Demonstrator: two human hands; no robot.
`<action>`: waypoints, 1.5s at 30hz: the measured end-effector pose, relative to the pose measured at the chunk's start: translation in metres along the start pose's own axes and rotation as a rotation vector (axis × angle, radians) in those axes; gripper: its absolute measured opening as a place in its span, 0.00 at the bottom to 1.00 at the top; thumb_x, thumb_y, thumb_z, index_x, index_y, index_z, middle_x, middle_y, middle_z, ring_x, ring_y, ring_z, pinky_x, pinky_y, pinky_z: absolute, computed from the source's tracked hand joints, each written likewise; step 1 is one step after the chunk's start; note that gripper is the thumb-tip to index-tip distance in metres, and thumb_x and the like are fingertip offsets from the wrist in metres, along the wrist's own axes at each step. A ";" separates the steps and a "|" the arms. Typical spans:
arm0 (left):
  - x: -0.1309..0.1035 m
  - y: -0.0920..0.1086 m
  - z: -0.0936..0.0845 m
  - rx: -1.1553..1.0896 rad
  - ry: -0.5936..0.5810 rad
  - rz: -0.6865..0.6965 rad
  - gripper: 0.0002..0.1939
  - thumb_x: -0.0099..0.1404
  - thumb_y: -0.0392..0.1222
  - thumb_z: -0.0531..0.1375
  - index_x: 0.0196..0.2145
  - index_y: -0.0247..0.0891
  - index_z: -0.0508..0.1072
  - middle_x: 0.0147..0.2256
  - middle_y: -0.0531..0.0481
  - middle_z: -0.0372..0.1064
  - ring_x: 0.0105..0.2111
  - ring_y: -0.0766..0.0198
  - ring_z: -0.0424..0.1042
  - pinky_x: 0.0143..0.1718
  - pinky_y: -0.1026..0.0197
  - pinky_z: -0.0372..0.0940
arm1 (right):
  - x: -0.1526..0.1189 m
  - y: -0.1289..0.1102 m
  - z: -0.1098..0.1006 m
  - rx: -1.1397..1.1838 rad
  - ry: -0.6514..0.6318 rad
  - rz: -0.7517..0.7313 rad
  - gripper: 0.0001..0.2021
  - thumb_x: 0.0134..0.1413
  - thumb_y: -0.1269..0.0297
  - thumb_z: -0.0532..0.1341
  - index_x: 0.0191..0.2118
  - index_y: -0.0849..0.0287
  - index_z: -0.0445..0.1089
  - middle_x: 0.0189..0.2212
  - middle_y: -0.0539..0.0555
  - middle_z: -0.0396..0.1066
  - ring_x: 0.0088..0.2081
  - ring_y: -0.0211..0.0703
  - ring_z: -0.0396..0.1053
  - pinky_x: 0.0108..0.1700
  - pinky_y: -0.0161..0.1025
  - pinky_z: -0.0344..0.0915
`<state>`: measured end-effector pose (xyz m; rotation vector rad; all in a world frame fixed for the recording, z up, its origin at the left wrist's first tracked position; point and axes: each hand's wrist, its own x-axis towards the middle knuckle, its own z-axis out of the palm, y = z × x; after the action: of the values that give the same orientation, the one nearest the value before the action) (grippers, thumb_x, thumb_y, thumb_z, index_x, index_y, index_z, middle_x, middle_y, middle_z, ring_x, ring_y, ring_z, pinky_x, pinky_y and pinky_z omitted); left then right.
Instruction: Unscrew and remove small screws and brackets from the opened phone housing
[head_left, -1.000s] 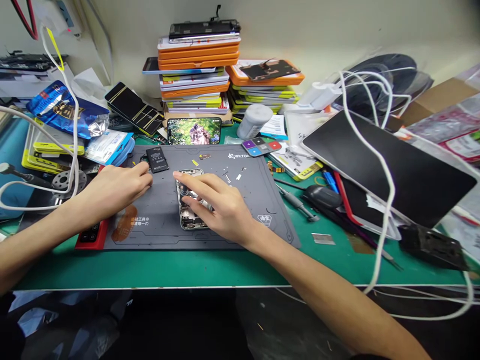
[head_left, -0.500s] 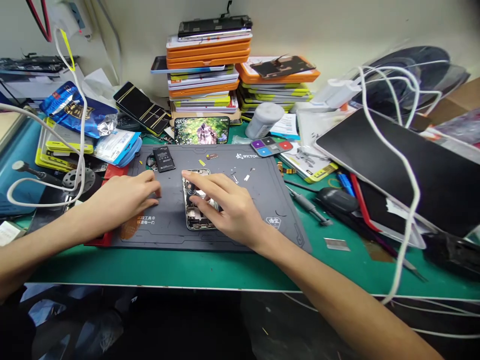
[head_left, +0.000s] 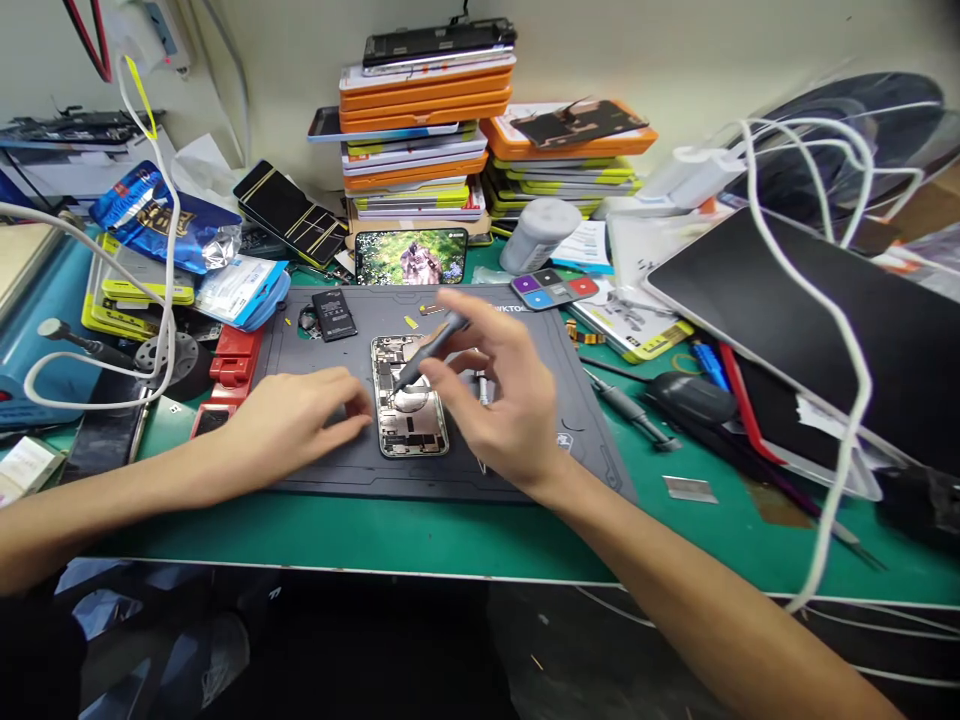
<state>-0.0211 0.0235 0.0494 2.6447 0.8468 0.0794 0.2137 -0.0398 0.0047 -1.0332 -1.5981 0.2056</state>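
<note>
An opened phone (head_left: 411, 425) lies on the grey work mat (head_left: 300, 465), its boards and inner parts exposed. My right hand (head_left: 502, 390) is closed around a dark screwdriver (head_left: 427, 352), which slants down to the left with its tip at the phone's upper left part. Beneath that palm a slim silvery tool (head_left: 483, 392) shows in part; whether it is held or lying there I cannot tell. My left hand (head_left: 307, 415) rests beside the phone's left edge, fingers loosely curled, thumb apart, with nothing visible in it. A black battery (head_left: 334, 315) lies farther up the mat.
A lit phone (head_left: 411, 257) leans against stacked orange and yellow boxes (head_left: 424, 100) at the back. Right of the mat lie a grey tool (head_left: 630, 408), a metal blade (head_left: 690, 489) and a white cable (head_left: 821, 370). A red holder (head_left: 234, 360) lies at left.
My right hand has lifted and shifted right, tilting the screwdriver and uncovering more of the phone. My left hand has moved right to the phone's edge. The view has shifted slightly.
</note>
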 end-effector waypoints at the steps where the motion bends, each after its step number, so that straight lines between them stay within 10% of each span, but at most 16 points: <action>1: 0.000 0.002 0.005 -0.036 0.012 0.020 0.04 0.77 0.42 0.61 0.44 0.42 0.75 0.42 0.55 0.78 0.39 0.63 0.78 0.39 0.63 0.64 | 0.000 0.000 0.000 0.018 0.054 0.043 0.27 0.69 0.66 0.62 0.69 0.43 0.62 0.56 0.54 0.74 0.41 0.43 0.78 0.37 0.43 0.82; 13: 0.008 0.015 0.027 0.037 0.084 0.024 0.06 0.74 0.42 0.64 0.38 0.39 0.75 0.36 0.54 0.78 0.32 0.62 0.75 0.29 0.62 0.54 | -0.004 -0.002 0.007 0.037 0.167 0.030 0.24 0.65 0.65 0.66 0.64 0.43 0.66 0.53 0.54 0.74 0.37 0.41 0.76 0.31 0.40 0.79; 29: 0.003 0.005 0.038 0.073 0.135 0.159 0.14 0.81 0.48 0.56 0.43 0.38 0.77 0.39 0.51 0.78 0.38 0.63 0.78 0.35 0.62 0.65 | -0.004 0.001 0.010 0.134 0.153 0.155 0.26 0.69 0.65 0.61 0.67 0.37 0.56 0.50 0.52 0.69 0.35 0.39 0.75 0.34 0.41 0.81; 33: -0.006 0.016 0.042 0.284 0.267 0.256 0.16 0.82 0.50 0.54 0.42 0.37 0.75 0.35 0.50 0.75 0.34 0.63 0.75 0.30 0.62 0.61 | -0.003 0.000 0.008 0.180 0.159 0.151 0.17 0.67 0.69 0.62 0.57 0.45 0.68 0.49 0.53 0.70 0.43 0.42 0.78 0.40 0.43 0.83; 38: -0.015 0.028 0.056 0.476 0.458 0.426 0.17 0.80 0.47 0.56 0.33 0.38 0.70 0.26 0.54 0.66 0.24 0.65 0.65 0.24 0.58 0.56 | -0.007 0.000 0.003 0.120 -0.127 0.165 0.08 0.66 0.75 0.62 0.42 0.52 0.74 0.50 0.54 0.81 0.52 0.47 0.81 0.52 0.50 0.83; 45: -0.017 0.021 0.071 0.558 0.443 0.452 0.05 0.77 0.39 0.57 0.42 0.37 0.72 0.31 0.52 0.69 0.26 0.63 0.66 0.23 0.57 0.57 | -0.010 0.001 0.016 -0.084 -0.379 -0.076 0.13 0.66 0.78 0.59 0.46 0.56 0.78 0.56 0.57 0.81 0.55 0.47 0.83 0.55 0.45 0.83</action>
<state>-0.0121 -0.0245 -0.0087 3.3763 0.4013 0.6499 0.2001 -0.0401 -0.0085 -1.0385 -1.9988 0.2977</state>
